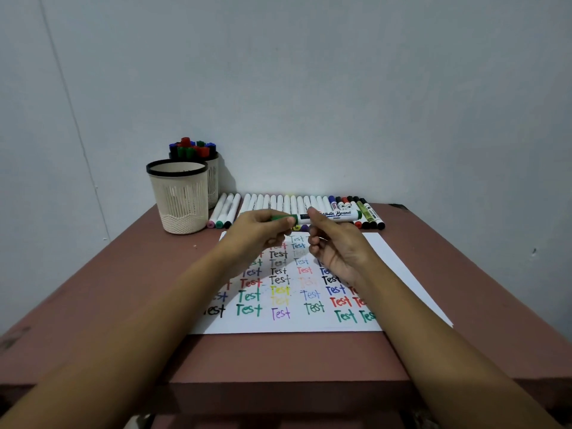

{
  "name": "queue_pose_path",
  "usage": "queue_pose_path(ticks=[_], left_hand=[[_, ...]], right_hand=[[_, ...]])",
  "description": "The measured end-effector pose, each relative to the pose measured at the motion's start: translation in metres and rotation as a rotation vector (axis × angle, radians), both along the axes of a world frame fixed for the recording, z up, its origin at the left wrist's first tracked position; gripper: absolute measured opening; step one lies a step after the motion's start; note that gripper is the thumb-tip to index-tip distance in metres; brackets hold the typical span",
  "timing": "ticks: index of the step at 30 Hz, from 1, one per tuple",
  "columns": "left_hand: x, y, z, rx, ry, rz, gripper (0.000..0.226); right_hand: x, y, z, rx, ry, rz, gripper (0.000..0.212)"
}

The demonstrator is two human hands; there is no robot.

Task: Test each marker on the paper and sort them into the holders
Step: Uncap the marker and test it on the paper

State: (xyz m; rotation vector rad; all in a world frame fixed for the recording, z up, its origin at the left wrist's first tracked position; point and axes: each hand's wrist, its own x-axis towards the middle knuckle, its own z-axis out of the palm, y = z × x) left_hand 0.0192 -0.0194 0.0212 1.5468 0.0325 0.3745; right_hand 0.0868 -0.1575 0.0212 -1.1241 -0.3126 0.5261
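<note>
Worktop [278, 357] front edge | left hand [263, 229] fingers pinch green cap end of whiteboard marker [335, 215] | right hand [337, 252] fingers clamp its barrel, level above paper [387, 258] | marker row [294, 203] behind | front holder [179, 199], rear holder [213, 178] far left

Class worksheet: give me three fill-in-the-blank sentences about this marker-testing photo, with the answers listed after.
The left hand grips the ____ cap of the marker.
The right hand holds its barrel, printed White ____.
The word written all over the paper is ____.
Answers: green; Board; Test.
</note>
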Motion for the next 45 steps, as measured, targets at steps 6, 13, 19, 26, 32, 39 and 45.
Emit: queue_pose_path(ticks=[6,13,19,26,32,39,45], left_hand=[[-0.008,0.018,0.018,-0.258,-0.177,0.122,0.006],[-0.012,0.054,0.082,0.352,-0.247,0.562,0.021],[-0.027,0.103,0.123,0.635,-0.255,0.915,0.027],[-0.027,0.127,0.093,0.925,-0.021,0.795,0.032],[-0.024,0.138,0.07,0.971,0.115,0.748,0.019],[-0.022,0.095,0.077,1.214,-0.228,0.816,0.028],[0.008,0.027,0.036,1.282,-0.053,0.433,0.034]], right_hand=[[0.003,-0.005,-0.008,-0.293,-0.333,-0.281,0.021],[0.015,-0.002,-0.043,-1.169,-1.192,-0.21,0.037],[0.011,0.0,-0.039,-1.219,-1.193,-0.166,0.038],[0.007,0.004,-0.032,-1.223,-1.21,-0.165,0.039],[0.007,0.004,-0.032,-1.216,-1.212,-0.165,0.038],[0.006,0.005,-0.029,-1.22,-1.209,-0.152,0.039],[0.004,0.004,-0.028,-1.171,-1.191,-0.172,0.037]])
